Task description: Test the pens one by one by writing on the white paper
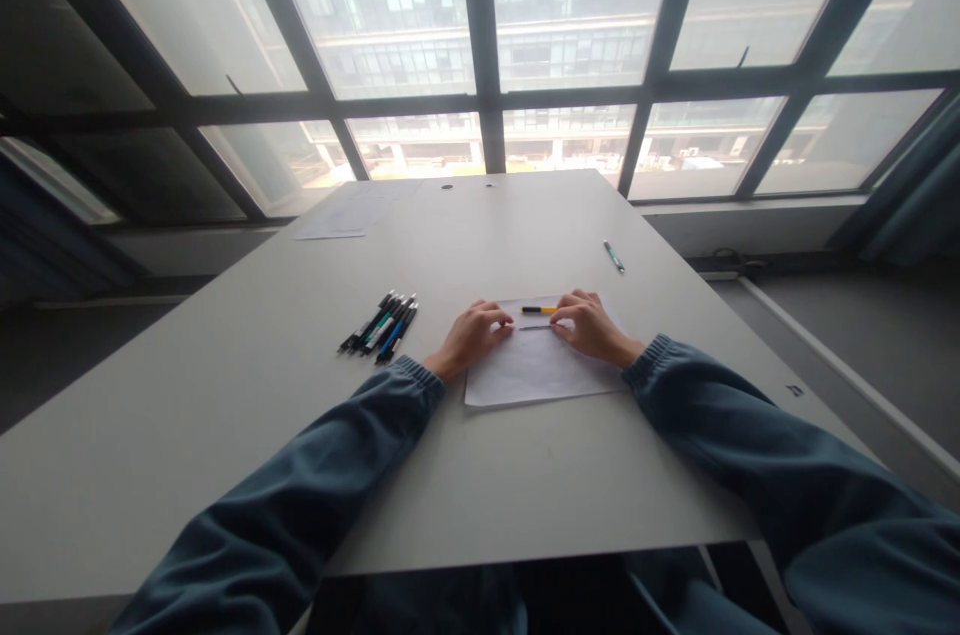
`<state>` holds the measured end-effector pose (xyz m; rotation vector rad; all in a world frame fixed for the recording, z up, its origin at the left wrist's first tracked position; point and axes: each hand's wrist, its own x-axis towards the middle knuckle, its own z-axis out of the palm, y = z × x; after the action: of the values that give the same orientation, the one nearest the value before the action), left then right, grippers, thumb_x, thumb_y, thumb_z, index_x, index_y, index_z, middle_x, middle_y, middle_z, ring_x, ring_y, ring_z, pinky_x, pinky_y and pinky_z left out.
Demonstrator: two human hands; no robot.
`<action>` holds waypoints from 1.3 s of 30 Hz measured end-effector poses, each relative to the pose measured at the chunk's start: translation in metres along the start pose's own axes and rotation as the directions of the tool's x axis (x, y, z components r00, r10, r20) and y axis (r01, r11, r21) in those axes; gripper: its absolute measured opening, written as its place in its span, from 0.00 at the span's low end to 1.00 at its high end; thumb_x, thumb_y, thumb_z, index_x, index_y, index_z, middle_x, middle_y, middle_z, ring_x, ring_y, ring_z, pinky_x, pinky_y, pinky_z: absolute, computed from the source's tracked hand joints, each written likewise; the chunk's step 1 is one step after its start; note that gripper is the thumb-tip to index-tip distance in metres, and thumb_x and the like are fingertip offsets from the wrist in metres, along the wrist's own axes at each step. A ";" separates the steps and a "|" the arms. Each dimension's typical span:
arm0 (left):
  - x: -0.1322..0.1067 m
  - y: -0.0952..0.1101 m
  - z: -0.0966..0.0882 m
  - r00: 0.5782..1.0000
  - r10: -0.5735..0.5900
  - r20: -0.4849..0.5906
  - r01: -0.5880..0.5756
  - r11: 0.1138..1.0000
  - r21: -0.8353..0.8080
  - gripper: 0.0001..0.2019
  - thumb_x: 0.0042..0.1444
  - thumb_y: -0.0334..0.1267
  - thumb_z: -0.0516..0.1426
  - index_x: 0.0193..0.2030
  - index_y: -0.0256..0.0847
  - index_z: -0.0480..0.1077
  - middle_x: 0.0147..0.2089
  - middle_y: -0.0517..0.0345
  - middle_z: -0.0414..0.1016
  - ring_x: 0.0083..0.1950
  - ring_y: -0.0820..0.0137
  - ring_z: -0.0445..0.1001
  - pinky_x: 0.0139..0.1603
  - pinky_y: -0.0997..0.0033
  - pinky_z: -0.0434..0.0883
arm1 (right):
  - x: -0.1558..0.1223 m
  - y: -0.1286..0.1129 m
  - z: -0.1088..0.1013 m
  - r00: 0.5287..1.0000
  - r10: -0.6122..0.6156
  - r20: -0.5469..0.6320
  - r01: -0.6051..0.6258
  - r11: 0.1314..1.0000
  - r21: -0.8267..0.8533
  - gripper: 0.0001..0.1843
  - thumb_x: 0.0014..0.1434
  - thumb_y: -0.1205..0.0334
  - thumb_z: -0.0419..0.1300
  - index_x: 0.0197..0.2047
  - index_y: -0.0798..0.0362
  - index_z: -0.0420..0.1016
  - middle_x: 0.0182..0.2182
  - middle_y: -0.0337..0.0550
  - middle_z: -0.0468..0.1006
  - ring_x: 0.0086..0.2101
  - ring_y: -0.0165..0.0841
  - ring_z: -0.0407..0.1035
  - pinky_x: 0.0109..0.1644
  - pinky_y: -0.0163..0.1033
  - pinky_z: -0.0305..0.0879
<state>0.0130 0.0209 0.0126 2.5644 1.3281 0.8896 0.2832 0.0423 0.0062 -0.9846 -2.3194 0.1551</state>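
A thin, dark pen refill spans the space between my hands, just above a sheet of white paper. My right hand pinches its right end between thumb and fingers. At the left end, my left hand has its fingertips drawn together over the paper's edge; anything between them is too small to make out. Just beyond the refill lies a yellow pen barrel with a black end, its right end close to my right fingers and partly hidden by them.
Left of the paper lies a pile of several pens with black, green and blue barrels. A single green pen rests farther back on the right. Loose papers lie at the white table's far left, before large windows.
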 end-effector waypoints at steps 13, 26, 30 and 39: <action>0.004 -0.004 -0.001 0.943 -0.193 -0.270 0.156 0.976 -0.155 0.09 0.63 0.34 0.59 0.49 0.41 0.75 0.40 0.57 0.80 0.39 0.68 0.77 0.47 0.66 0.73 | 0.001 -0.007 -0.006 0.996 0.028 -0.090 -0.030 0.999 -0.017 0.18 0.69 0.55 0.57 0.29 0.51 0.79 0.34 0.44 0.80 0.41 0.38 0.67 0.50 0.47 0.53; 0.002 -0.006 0.001 0.978 -0.138 -0.156 0.124 0.987 -0.098 0.06 0.59 0.31 0.62 0.41 0.41 0.80 0.39 0.55 0.80 0.39 0.67 0.76 0.48 0.64 0.73 | 0.002 -0.008 -0.007 0.990 0.023 -0.138 -0.022 1.000 0.011 0.26 0.72 0.53 0.50 0.24 0.52 0.73 0.31 0.43 0.78 0.39 0.37 0.66 0.51 0.46 0.52; 0.002 -0.006 0.001 0.978 -0.195 -0.078 0.187 0.977 -0.099 0.13 0.57 0.28 0.61 0.49 0.42 0.78 0.41 0.58 0.81 0.39 0.67 0.76 0.48 0.64 0.73 | 0.001 -0.008 -0.008 0.990 0.023 -0.142 -0.020 1.000 0.023 0.26 0.73 0.53 0.49 0.26 0.52 0.75 0.31 0.43 0.78 0.39 0.37 0.66 0.51 0.46 0.52; 0.003 -0.001 0.000 0.972 -0.193 -0.132 0.178 0.977 -0.114 0.18 0.58 0.31 0.60 0.56 0.43 0.72 0.44 0.59 0.80 0.41 0.68 0.75 0.48 0.65 0.73 | 0.002 -0.007 -0.006 0.987 0.035 -0.159 -0.032 0.999 0.016 0.25 0.72 0.55 0.50 0.24 0.52 0.73 0.31 0.43 0.78 0.38 0.36 0.66 0.51 0.46 0.52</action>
<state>0.0134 0.0238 0.0130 2.2931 1.4902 1.0905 0.2813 0.0378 0.0140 -0.9928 -2.1551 0.1016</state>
